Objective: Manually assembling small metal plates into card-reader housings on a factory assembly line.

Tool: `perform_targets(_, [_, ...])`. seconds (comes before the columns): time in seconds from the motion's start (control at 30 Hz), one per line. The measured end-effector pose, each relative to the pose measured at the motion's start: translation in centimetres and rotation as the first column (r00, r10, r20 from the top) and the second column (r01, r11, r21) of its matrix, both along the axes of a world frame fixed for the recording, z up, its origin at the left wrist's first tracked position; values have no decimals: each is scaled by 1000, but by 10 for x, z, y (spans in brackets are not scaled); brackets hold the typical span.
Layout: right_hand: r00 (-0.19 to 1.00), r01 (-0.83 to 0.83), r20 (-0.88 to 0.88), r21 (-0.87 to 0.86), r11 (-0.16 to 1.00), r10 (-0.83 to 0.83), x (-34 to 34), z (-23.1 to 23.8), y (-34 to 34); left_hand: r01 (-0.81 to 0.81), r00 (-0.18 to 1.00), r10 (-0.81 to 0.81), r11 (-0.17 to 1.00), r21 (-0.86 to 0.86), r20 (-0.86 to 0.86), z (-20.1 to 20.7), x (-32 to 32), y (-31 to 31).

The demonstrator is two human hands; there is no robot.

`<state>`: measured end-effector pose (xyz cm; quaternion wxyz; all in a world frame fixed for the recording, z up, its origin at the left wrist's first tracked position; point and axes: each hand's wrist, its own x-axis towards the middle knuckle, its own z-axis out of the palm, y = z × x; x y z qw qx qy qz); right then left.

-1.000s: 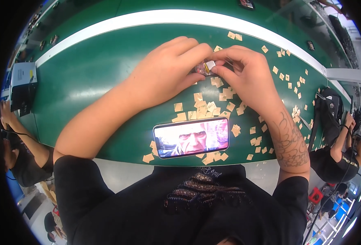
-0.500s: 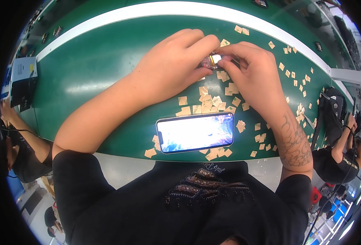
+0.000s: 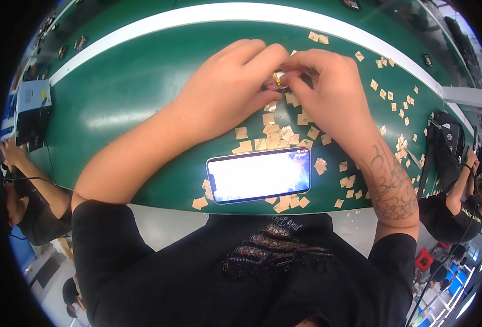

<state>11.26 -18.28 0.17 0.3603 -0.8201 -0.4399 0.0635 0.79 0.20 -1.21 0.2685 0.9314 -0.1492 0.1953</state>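
A small reddish circuit board [image 3: 272, 83] with a silver-and-yellow part on it is between my two hands over the far middle of the green table. My left hand [image 3: 227, 82] grips its left side with thumb and bent fingers. From the right, my right hand [image 3: 328, 90] closes its thumb and forefinger on the silver-and-yellow part [image 3: 279, 77], hiding much of it. Below my hands lies a pile of small cream paper squares [image 3: 274, 136]. A phone [image 3: 259, 175] with a bright, lit screen rests near the table's front edge.
More paper squares [image 3: 383, 94] are scattered to the right. A white rail [image 3: 219, 11] borders the table's far side, with small dark devices [image 3: 80, 42] beyond it. A grey box [image 3: 32, 111] stands left; a black bag [image 3: 447, 136] lies right. Other people work at both sides.
My right fingers have shifted slightly left over the board and now cover more of the silver part. The phone's screen picture has turned whiter.
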Motion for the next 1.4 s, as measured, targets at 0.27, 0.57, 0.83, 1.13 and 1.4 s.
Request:
perform_targets(0.27, [949, 47, -314, 34, 998, -34, 14, -4, -11, -11, 999, 11, 1000, 5, 50, 4, -5, 2])
perform_targets(0.57, [820, 24, -553, 294, 955, 149, 31, -10, -12, -128, 940, -55, 858, -498, -335, 14, 8, 4])
perform_targets(0.83, [967, 72, -254, 164, 984, -28, 17, 5, -18, -200, 948, 44, 854, -481, -316, -13, 32, 15])
perform_targets(1.13, [999, -18, -23, 288, 957, 26, 35, -18, -17, -442, 888, 404, 880, -170, -218, -20, 128, 130])
perform_targets(1.4, [995, -100, 54, 278, 955, 89, 53, -20, -29, -682, 629, 777, 538, 495, 23, -22, 48, 275])
